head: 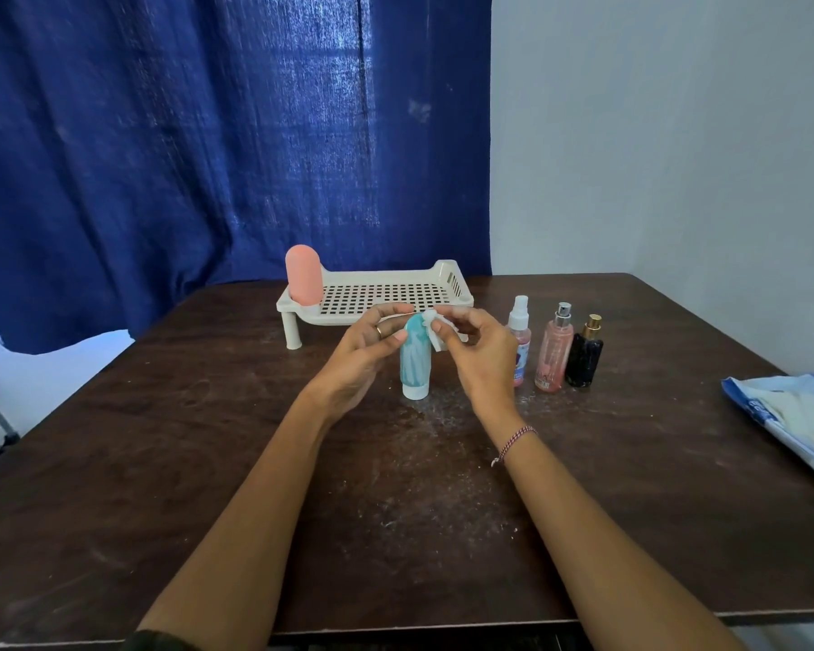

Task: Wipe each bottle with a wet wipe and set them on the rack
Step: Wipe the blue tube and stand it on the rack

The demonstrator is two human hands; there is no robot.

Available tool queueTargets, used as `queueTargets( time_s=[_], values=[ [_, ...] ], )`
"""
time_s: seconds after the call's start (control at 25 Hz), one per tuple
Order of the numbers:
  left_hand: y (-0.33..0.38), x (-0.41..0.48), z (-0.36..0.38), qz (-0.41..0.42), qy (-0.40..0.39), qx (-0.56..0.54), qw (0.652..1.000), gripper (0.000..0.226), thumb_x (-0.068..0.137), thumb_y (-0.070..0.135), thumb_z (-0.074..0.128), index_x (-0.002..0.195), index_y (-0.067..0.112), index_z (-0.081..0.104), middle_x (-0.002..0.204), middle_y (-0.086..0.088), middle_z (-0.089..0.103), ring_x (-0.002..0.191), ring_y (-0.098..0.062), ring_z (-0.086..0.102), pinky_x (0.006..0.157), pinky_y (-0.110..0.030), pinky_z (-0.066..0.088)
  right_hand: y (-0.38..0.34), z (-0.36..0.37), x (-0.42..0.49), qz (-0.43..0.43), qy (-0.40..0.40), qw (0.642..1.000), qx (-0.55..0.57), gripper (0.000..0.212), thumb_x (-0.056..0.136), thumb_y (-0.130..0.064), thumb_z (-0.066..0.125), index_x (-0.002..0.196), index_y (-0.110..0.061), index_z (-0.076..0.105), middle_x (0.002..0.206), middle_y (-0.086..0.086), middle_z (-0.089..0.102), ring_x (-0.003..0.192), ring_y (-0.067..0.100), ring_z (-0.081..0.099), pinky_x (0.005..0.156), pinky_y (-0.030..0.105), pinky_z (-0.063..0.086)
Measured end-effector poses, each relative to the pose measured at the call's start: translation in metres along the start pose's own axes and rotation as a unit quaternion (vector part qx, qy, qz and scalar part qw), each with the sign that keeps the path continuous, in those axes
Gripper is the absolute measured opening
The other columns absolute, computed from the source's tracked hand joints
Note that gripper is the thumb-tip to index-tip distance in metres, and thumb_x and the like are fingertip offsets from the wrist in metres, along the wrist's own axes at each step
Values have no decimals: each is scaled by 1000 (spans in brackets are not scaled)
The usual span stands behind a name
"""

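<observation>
A teal tube bottle (415, 361) stands cap-down on the dark table (208, 462), in front of the cream rack (386, 293). My left hand (365, 350) holds the tube's upper part between thumb and fingers. My right hand (475, 350) pinches a white wet wipe (432, 328) against the tube's top end. A pink bottle (304, 274) stands upright on the rack's left corner. To the right of my hands stand a white-capped spray bottle (520, 338), a pink spray bottle (554, 350) and a black bottle with a gold cap (585, 354).
A blue and white wipes pack (790, 420) lies at the table's right edge. A blue curtain (208, 157) hangs behind the table, a grey wall to its right. The rack's perforated floor holds only the pink bottle.
</observation>
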State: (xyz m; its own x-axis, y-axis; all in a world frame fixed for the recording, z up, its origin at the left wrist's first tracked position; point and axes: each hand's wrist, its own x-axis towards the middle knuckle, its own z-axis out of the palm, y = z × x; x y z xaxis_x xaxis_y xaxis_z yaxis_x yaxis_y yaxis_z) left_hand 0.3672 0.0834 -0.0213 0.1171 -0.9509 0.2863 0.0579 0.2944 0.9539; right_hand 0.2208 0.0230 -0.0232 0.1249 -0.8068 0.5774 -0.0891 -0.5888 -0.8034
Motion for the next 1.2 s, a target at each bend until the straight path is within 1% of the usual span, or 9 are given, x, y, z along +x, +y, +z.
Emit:
queueTargets(
  time_s=[0.12, 0.24, 0.32, 0.4, 0.56, 0.72, 0.88, 1.04, 1.2],
  values=[
    [-3, -1, -2, 32, -2, 40, 999, 31, 92, 9, 54, 121, 19, 58, 122, 7, 64, 119, -9, 55, 92, -22, 48, -2, 2, -3, -52, -11, 998, -39, 24, 82, -21, 69, 105, -14, 69, 108, 0, 66, 94, 1, 55, 78, 13, 50],
    [-3, -2, -3, 50, 14, 33, 998, 33, 88, 7, 60, 118, 19, 63, 119, 11, 67, 116, -4, 57, 86, -15, 48, -3, 4, -6, -101, -28, 992, -63, 24, 82, -20, 70, 105, -13, 70, 104, 0, 65, 94, 1, 52, 80, 9, 46],
    [-3, -2, -2, 54, 28, 30, 998, 35, 84, 7, 65, 116, 21, 65, 115, 10, 69, 113, -5, 60, 84, -14, 49, -3, 4, -7, -112, -37, 991, -64, 25, 82, -18, 70, 106, -12, 69, 106, 2, 65, 99, 2, 52, 84, 15, 48],
    [-2, -2, -1, 57, 35, 40, 997, 35, 81, 8, 67, 113, 23, 67, 113, 9, 70, 110, -7, 62, 84, -14, 49, -3, 3, -5, -104, -33, 992, -64, 26, 81, -19, 70, 106, -11, 69, 110, 3, 65, 103, 4, 52, 84, 22, 51],
    [-1, -2, -1, 66, 61, 54, 994, 26, 91, 11, 58, 114, 19, 68, 116, 8, 68, 114, -4, 58, 83, -10, 46, -5, 1, -4, -86, -29, 993, -76, 27, 83, -21, 69, 108, -12, 69, 113, 3, 65, 104, 4, 53, 85, 26, 54],
    [0, -4, -1, 69, 84, 71, 992, 25, 94, 11, 54, 115, 15, 66, 116, 8, 68, 114, -3, 58, 84, -9, 45, -10, 2, -9, -119, -53, 988, -88, 29, 84, -18, 66, 111, -7, 66, 113, 6, 61, 109, 10, 52, 92, 30, 52],
    [2, -7, 3, 90, 92, 111, 986, 27, 94, 9, 53, 119, 13, 63, 116, 8, 66, 110, 4, 58, 82, -6, 44, -12, -4, -11, -146, -85, 981, -94, 25, 84, -14, 66, 106, -4, 66, 109, 6, 59, 110, 10, 51, 92, 33, 52],
    [2, -7, 5, 104, 103, 140, 979, 31, 93, 6, 55, 123, 7, 60, 118, 0, 64, 106, 7, 58, 80, -6, 46, -11, -11, -13, -160, -103, 974, -120, 24, 81, -13, 69, 104, -5, 68, 110, 5, 61, 113, 16, 53, 88, 31, 54],
    [3, -7, 6, 115, 103, 158, 975, 33, 90, 3, 58, 122, 11, 60, 112, -1, 65, 100, 4, 61, 81, -12, 48, -14, -11, -12, -175, -84, 976, -100, 24, 83, -12, 68, 105, -3, 68, 107, 7, 61, 107, 6, 50, 89, 26, 53]
  ],
)
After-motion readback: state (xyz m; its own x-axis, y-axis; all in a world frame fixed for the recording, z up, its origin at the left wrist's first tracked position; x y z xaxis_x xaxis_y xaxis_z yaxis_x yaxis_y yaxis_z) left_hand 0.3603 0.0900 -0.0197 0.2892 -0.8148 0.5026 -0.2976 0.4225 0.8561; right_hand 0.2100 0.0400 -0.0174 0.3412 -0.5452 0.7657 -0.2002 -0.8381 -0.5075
